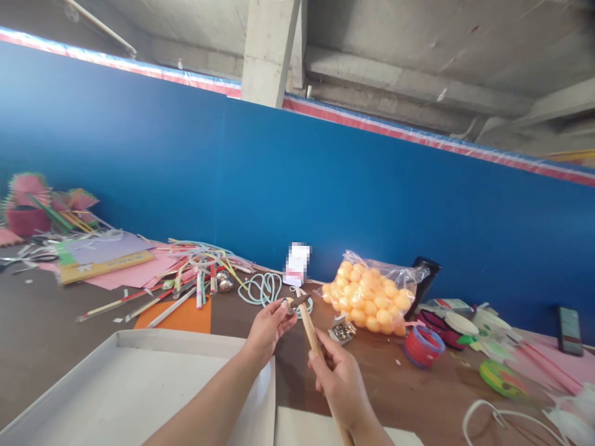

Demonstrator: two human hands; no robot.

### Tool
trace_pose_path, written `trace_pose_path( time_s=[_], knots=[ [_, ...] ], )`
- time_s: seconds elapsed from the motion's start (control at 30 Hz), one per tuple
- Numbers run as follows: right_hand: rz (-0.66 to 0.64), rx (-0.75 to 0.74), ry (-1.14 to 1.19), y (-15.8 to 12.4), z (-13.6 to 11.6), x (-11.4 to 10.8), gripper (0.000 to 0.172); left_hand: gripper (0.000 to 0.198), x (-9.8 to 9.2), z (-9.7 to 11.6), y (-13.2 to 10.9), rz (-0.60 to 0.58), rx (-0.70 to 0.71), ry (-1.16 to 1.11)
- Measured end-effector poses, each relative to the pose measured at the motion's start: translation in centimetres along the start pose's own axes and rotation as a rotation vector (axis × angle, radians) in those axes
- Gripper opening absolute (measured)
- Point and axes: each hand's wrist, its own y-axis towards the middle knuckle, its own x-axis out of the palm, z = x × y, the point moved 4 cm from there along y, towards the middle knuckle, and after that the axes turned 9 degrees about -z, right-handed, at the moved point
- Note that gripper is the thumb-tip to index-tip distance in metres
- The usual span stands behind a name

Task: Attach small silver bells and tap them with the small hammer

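Note:
My right hand (341,375) is closed around the wooden handle of a hammer (310,328), gripping it partway along. Its dark head sits at the upper end, right beside the fingertips of my left hand (268,328). Those fingers are pinched on a small shiny round piece (290,306), partly hidden by the fingers and the hammer head; its exact kind is unclear. Just right of the hammer lies a small open box of shiny metal pieces (343,331). A pale blue coiled cord (260,289) lies behind my left hand.
A white tray (195,339) lies under my left forearm. Behind the right hand is a clear bag of orange balls (367,297). Pipe cleaners, paper sheets and scissors spread left. A red-blue tape roll (424,347), phone (569,331) and white cable (506,414) lie right.

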Motion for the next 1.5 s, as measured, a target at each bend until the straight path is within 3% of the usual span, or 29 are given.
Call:
trace_pose_path(
  time_s=[0.13, 0.3, 0.43, 0.7, 0.83, 1.0, 1.13, 1.3, 1.4, 1.5],
  knots=[
    [0.102, -0.013, 0.002, 0.1, 0.4, -0.3, 0.051, 0.02, 0.0, 0.0, 0.0, -0.005, 0.006, 0.013],
    [0.035, -0.007, -0.023, 0.2, 0.8, -0.1, 0.048, 0.022, 0.1, 0.1, 0.0, -0.001, 0.006, 0.017],
    [0.108, 0.001, -0.009, 0.2, 0.7, -0.4, 0.051, 0.021, 0.1, 0.1, -0.1, -0.006, 0.011, 0.01],
    [0.092, -0.014, 0.006, 0.4, 1.6, -0.7, 0.048, 0.022, 0.1, 0.0, 0.0, -0.025, 0.014, 0.009],
    [0.054, -0.026, -0.026, 0.4, 1.2, -0.4, 0.046, 0.022, 0.1, 0.0, 0.1, -0.02, 0.01, 0.013],
    [0.105, -0.007, 0.017, 0.3, 0.7, -0.4, 0.048, 0.022, 0.0, -0.1, 0.1, -0.029, 0.011, 0.018],
    [0.048, 0.016, -0.008, 0.3, 0.6, -0.3, 0.047, 0.021, 0.0, -0.1, 0.1, -0.01, 0.009, 0.005],
    [0.096, -0.003, 0.022, 0.3, 0.7, -0.5, 0.047, 0.022, 0.0, 0.0, 0.0, -0.011, 0.011, 0.005],
    [0.041, 0.027, -0.003, 0.4, 1.0, -0.3, 0.045, 0.023, -0.1, 0.0, 0.1, -0.008, 0.012, 0.008],
    [0.086, 0.043, 0.012, 0.6, 1.5, -0.8, 0.044, 0.023, -0.2, 0.2, 0.1, 0.007, 0.033, 0.016]
  ],
)
